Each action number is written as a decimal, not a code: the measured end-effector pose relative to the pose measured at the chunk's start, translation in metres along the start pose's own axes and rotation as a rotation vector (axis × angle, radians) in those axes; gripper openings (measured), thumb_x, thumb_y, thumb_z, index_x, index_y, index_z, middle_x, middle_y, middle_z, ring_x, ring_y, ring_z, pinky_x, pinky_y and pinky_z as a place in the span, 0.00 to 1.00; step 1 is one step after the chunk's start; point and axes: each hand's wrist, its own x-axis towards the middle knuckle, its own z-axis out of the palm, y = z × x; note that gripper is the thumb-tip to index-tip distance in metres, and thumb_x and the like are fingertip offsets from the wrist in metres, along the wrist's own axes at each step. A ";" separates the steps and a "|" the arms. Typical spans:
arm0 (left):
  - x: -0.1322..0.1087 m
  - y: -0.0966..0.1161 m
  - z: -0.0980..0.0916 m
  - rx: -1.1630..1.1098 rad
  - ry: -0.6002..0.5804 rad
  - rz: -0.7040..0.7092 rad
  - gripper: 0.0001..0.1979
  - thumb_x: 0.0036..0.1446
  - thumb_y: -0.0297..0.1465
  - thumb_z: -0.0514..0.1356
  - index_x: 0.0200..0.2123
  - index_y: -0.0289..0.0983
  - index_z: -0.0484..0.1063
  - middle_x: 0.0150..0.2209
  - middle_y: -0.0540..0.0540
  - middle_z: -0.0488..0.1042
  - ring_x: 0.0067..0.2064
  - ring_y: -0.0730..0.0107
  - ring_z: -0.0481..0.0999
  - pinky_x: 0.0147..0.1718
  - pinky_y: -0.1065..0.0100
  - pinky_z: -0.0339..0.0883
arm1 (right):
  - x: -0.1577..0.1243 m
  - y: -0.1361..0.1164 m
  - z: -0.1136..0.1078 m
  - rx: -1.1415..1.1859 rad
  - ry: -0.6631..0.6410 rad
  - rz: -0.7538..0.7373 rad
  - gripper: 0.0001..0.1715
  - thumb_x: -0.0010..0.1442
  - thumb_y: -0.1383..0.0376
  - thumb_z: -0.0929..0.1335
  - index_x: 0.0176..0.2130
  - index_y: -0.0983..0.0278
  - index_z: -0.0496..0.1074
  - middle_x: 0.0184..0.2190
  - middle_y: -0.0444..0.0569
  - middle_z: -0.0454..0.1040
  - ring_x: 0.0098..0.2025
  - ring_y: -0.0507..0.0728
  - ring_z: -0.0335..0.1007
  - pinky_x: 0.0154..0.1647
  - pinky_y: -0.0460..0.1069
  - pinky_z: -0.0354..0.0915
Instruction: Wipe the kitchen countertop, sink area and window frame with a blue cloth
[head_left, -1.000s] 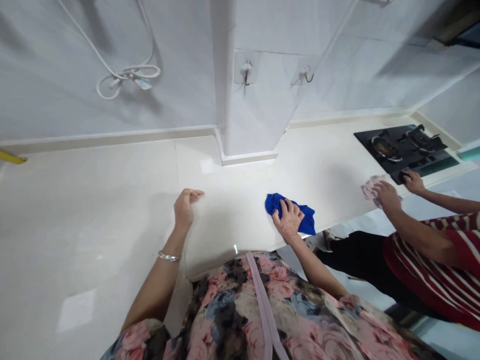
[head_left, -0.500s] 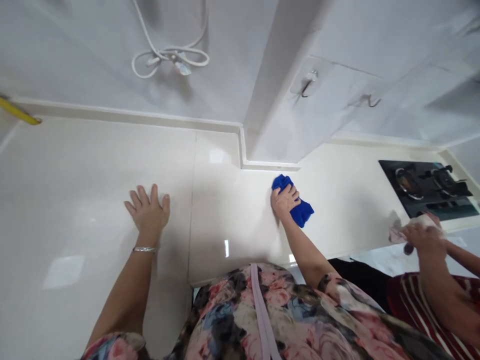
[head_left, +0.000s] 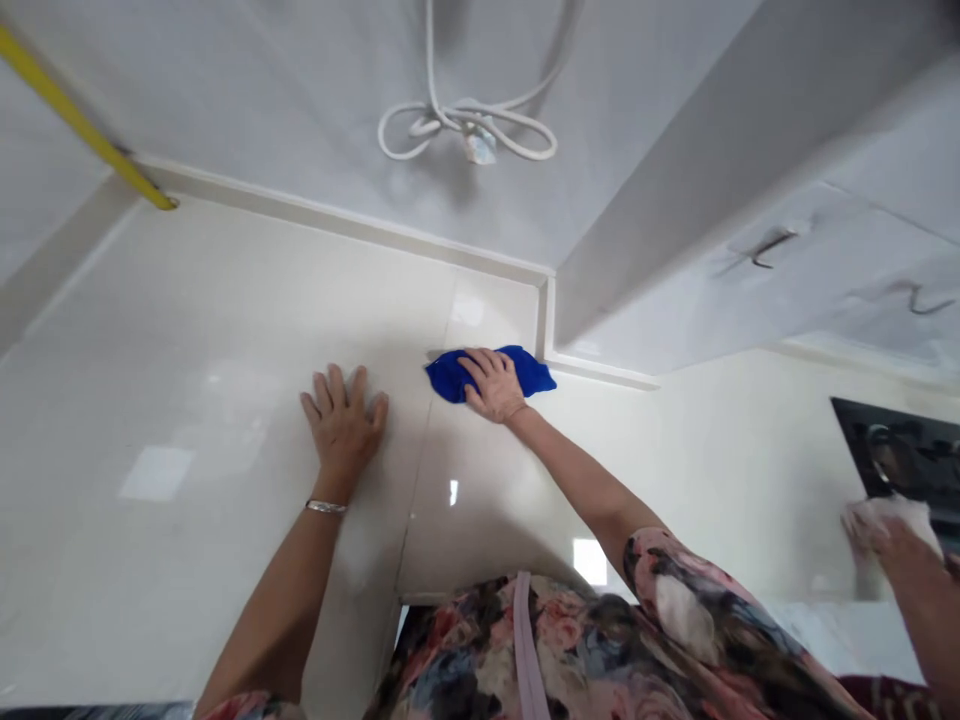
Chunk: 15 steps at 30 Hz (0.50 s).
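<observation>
My right hand (head_left: 495, 388) presses a blue cloth (head_left: 534, 374) against the white countertop (head_left: 247, 300), close to the corner where the wall juts out. The cloth lies spread to both sides of the hand, with the fingers bent over it. To the left, my left hand (head_left: 345, 420) rests flat on the counter with its fingers spread and holds nothing. A silver bracelet circles that wrist.
A white cable (head_left: 517, 112) hangs tied in a bow on the wall. At far left a yellow pipe (head_left: 90, 125) meets the counter. Hooks (head_left: 769, 248) are on the jutting wall. At right, another person's hand holds a pale cloth (head_left: 900, 515) by the black gas hob (head_left: 870, 435).
My right hand has swept the blue cloth leftward along the counter, and the cloth has spread out. The view has turned left. The other person's pale cloth is now at the hob's edge.
</observation>
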 end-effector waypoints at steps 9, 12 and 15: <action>-0.003 -0.004 0.002 0.023 -0.050 -0.053 0.34 0.71 0.47 0.52 0.75 0.38 0.59 0.79 0.34 0.45 0.80 0.39 0.37 0.75 0.32 0.32 | 0.108 0.048 0.010 -0.143 0.191 0.468 0.36 0.73 0.55 0.56 0.72 0.67 0.62 0.74 0.62 0.59 0.71 0.73 0.51 0.70 0.71 0.49; -0.004 -0.005 0.005 -0.015 -0.055 -0.075 0.33 0.71 0.46 0.52 0.75 0.42 0.59 0.80 0.38 0.46 0.80 0.41 0.37 0.75 0.32 0.31 | 0.144 0.054 0.016 -0.158 0.231 0.484 0.36 0.73 0.54 0.54 0.71 0.69 0.62 0.72 0.67 0.60 0.70 0.74 0.53 0.68 0.75 0.51; -0.004 -0.004 0.005 -0.043 -0.079 -0.097 0.32 0.72 0.45 0.51 0.75 0.41 0.60 0.80 0.37 0.45 0.80 0.41 0.37 0.76 0.33 0.29 | 0.181 0.037 0.028 -0.147 0.266 0.544 0.39 0.74 0.52 0.53 0.71 0.73 0.61 0.72 0.72 0.58 0.71 0.77 0.51 0.68 0.81 0.47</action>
